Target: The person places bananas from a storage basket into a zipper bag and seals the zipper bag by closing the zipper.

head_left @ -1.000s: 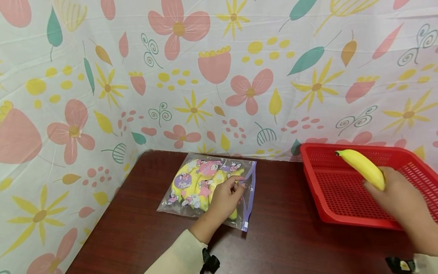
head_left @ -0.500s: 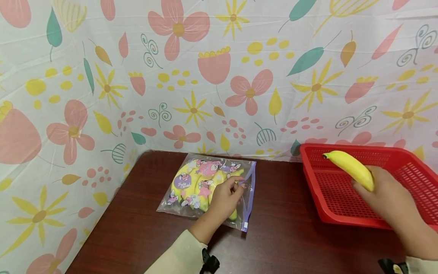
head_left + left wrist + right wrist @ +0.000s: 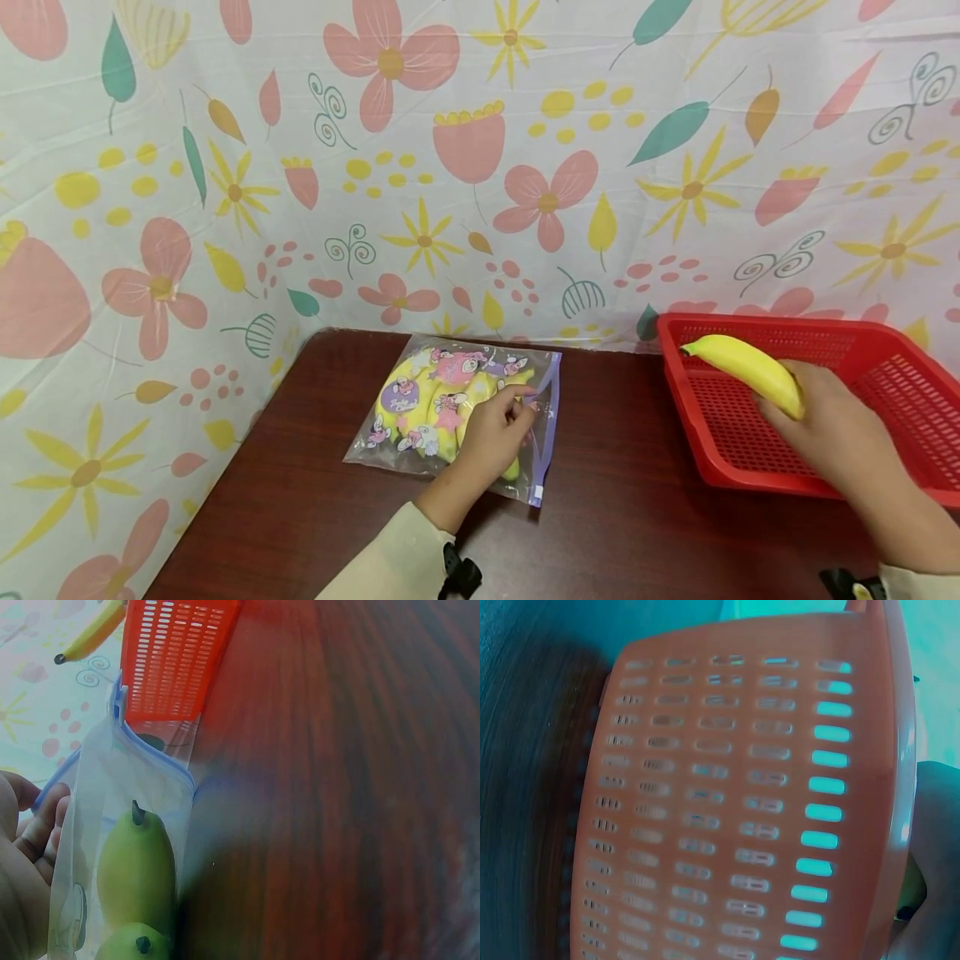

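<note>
A clear zip bag (image 3: 550,433) with pink cartoon prints and a purple zip edge lies on the table, several yellow-green bananas (image 3: 405,417) inside. My left hand (image 3: 491,429) rests over its right part and pinches the upper layer near the zip edge. In the left wrist view the bag's mouth (image 3: 161,763) gapes, with two bananas (image 3: 136,862) showing through the plastic. My right hand (image 3: 840,429) grips a single yellow banana (image 3: 742,367) by one end, over the red basket (image 3: 750,482). Its dark tip points left, towards the bag.
The slatted basket wall (image 3: 727,795) fills most of the right wrist view. A dark reddish wooden table (image 3: 300,517) lies beneath everything. Behind and to the left hangs a flower-printed cloth (image 3: 480,225). Bare tabletop separates bag and basket.
My right hand has moved left with the banana, from the basket's middle towards its left rim. My left hand and the bag have stayed in place.
</note>
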`<state>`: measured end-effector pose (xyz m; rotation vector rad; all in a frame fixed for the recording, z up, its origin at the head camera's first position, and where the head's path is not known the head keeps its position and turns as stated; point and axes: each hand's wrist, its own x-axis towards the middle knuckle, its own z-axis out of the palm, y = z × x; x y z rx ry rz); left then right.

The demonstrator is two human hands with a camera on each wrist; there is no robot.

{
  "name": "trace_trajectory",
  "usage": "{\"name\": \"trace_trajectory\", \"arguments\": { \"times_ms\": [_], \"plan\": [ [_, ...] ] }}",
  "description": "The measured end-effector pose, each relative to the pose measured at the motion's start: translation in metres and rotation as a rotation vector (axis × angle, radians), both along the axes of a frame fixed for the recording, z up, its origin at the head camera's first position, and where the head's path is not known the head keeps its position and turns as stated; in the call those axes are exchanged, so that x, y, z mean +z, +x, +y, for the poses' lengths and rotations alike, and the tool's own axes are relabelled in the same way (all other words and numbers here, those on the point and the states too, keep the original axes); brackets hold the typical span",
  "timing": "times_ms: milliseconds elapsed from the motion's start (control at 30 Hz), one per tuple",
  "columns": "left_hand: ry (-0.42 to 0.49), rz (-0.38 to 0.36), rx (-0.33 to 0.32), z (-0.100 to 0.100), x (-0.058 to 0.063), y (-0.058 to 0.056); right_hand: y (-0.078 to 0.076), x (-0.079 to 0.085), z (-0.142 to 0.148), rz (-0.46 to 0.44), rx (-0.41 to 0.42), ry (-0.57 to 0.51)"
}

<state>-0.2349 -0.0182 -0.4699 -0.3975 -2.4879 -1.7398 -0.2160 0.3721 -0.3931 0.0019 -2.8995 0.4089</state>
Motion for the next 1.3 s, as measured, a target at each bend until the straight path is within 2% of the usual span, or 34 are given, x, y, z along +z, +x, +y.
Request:
{"name": "trace_trajectory", "arguments": {
  "times_ms": [167,767,1100,1300],
  "plan": [
    [0.002,-0.004,-0.003,0.000,0.000,0.000,0.000,-0.001,-0.005,0.007,0.045,0.006],
    [-0.004,0.006,0.002,0.000,0.000,0.000,0.002,0.000,-0.029,-0.020,0.084,0.025],
    [-0.001,0.001,0.005,0.000,0.000,0.000,0.002,0.001,-0.042,0.005,0.134,0.035],
    [-0.005,0.001,0.006,0.000,-0.001,0.000,0.001,0.003,-0.052,0.050,0.161,0.055]
  ]
}}
